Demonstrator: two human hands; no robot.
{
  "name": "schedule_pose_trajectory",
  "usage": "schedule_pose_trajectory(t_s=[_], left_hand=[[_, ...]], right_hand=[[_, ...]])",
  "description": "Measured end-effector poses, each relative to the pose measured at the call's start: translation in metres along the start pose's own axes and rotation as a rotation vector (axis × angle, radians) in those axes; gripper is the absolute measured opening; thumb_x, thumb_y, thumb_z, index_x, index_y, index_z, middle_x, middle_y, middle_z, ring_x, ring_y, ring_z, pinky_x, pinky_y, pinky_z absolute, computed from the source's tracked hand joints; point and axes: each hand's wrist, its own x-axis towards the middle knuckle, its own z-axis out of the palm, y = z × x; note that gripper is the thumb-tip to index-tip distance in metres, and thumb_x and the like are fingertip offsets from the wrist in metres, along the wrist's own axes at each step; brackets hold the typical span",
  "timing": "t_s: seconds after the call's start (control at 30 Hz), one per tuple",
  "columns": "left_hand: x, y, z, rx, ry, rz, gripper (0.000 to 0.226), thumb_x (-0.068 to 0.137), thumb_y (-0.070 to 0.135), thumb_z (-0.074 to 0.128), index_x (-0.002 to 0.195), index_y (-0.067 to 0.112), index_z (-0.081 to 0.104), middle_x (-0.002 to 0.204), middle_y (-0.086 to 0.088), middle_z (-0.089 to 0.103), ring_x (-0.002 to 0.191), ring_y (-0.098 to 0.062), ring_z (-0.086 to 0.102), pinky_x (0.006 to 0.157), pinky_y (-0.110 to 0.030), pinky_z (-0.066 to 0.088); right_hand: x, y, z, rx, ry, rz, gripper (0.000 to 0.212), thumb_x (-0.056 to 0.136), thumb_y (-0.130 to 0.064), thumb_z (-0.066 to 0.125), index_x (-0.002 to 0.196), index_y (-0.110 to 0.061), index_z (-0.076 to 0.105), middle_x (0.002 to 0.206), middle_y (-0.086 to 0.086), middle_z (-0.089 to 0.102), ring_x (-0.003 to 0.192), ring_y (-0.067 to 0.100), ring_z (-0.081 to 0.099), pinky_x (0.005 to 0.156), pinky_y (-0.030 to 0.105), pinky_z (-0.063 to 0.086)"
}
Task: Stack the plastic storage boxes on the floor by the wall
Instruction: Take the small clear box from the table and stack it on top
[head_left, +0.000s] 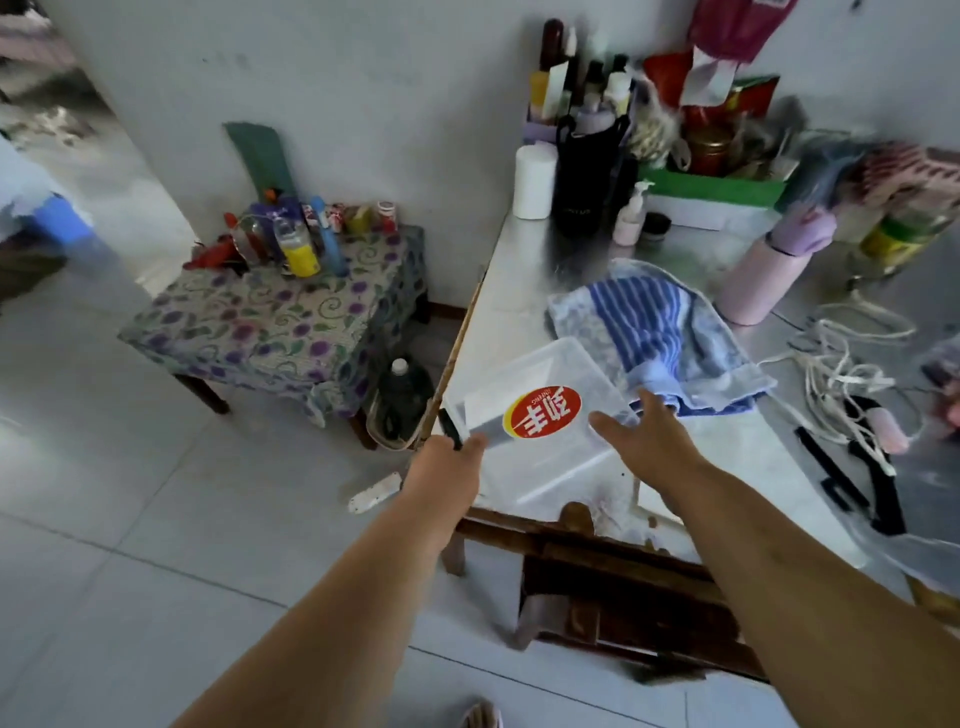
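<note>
Sitting on the near left corner of the table (519, 291) is the clear plastic box (545, 467), with a red and white sticker (543, 419) on it. The left hand (452, 457) grips the box's left edge, fingers curled round it beside a small black clip. The right hand (644, 436) is at the box's right rim with its fingers straight and spread, holding nothing. A blue striped towel (649, 332) lies crumpled just behind the box and touches its far side. A pink bottle (763, 280) stands behind the towel, and white cords (841, 364) and a black strap (862, 483) lie in a tangle off to the right. More bottles and a white roll (533, 182) crowd the back of the table by the wall (363, 104). The table top is pale and shiny. To the left stands a small table with a flowery cloth (280, 322), and a dark bottle (405, 389) stands on the floor (156, 493) between the two tables. The floor has pale tiles.
</note>
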Motion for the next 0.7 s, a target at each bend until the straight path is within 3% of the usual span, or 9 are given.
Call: schedule_pose_trajectory(t_s=[0.07,0.17,0.27,0.37,0.47,0.57,0.7], left_hand=[[0.018,0.0,0.0,-0.018,-0.024,-0.015,0.039,0.097,0.04,0.046,0.065,0.018,0.047,0.063,0.005,0.045,0.054,-0.007,0.04,0.051,-0.019,0.034],[0.036,-0.003,0.0,-0.1,-0.067,-0.057,0.034,0.095,0.036,0.052,0.065,0.018,0.051,0.066,0.001,0.051,0.058,-0.011,0.046,0.056,-0.025,0.04],[0.043,0.003,-0.003,-0.179,-0.084,-0.155,0.025,0.093,0.037,0.055,0.094,0.013,0.061,0.087,-0.005,0.064,0.079,-0.018,0.063,0.072,-0.033,0.055],[0.048,0.017,-0.005,-0.26,-0.06,-0.159,0.028,0.094,0.038,0.055,0.106,0.013,0.059,0.098,-0.006,0.065,0.093,-0.023,0.066,0.089,-0.045,0.058],[0.046,0.039,-0.008,-0.257,-0.012,-0.032,0.033,0.094,0.036,0.053,0.112,0.009,0.059,0.099,-0.009,0.066,0.085,-0.021,0.064,0.081,-0.044,0.058],[0.038,0.064,-0.007,-0.233,0.031,0.063,0.035,0.094,0.038,0.051,0.116,0.013,0.058,0.094,-0.003,0.064,0.076,-0.015,0.059,0.053,-0.029,0.042],[0.013,0.098,0.007,-0.23,0.072,0.148,0.035,0.095,0.037,0.05,0.126,0.019,0.054,0.102,0.004,0.059,0.075,-0.006,0.051,0.055,-0.023,0.036]], right_hand=[[0.013,0.0,0.006,0.047,0.012,0.043,0.072,0.088,-0.042,0.062,0.148,-0.017,0.03,0.147,0.01,0.045,0.129,0.035,0.048,0.102,0.047,0.042],[0.023,0.001,0.01,0.054,0.008,0.07,0.045,0.091,-0.03,0.057,0.132,-0.013,0.052,0.133,0.011,0.058,0.115,0.033,0.058,0.099,0.048,0.049],[0.022,0.002,0.009,0.097,0.033,0.069,0.031,0.092,-0.021,0.052,0.119,-0.013,0.064,0.121,0.008,0.065,0.103,0.029,0.063,0.094,0.047,0.053],[0.016,-0.001,0.001,0.143,0.104,0.05,0.029,0.086,-0.021,0.056,0.111,-0.014,0.068,0.107,0.008,0.07,0.095,0.03,0.065,0.089,0.052,0.054],[0.005,-0.003,-0.013,0.22,0.178,0.034,0.022,0.085,-0.025,0.056,0.103,-0.02,0.068,0.096,0.003,0.071,0.088,0.028,0.067,0.084,0.053,0.057],[-0.013,-0.002,-0.031,0.293,0.253,0.028,0.016,0.084,-0.027,0.058,0.098,-0.024,0.066,0.091,-0.003,0.07,0.085,0.024,0.067,0.083,0.05,0.057],[-0.046,0.01,-0.061,0.329,0.341,0.014,0.013,0.081,-0.032,0.059,0.09,-0.024,0.064,0.084,0.003,0.07,0.077,0.029,0.067,0.078,0.048,0.057]])
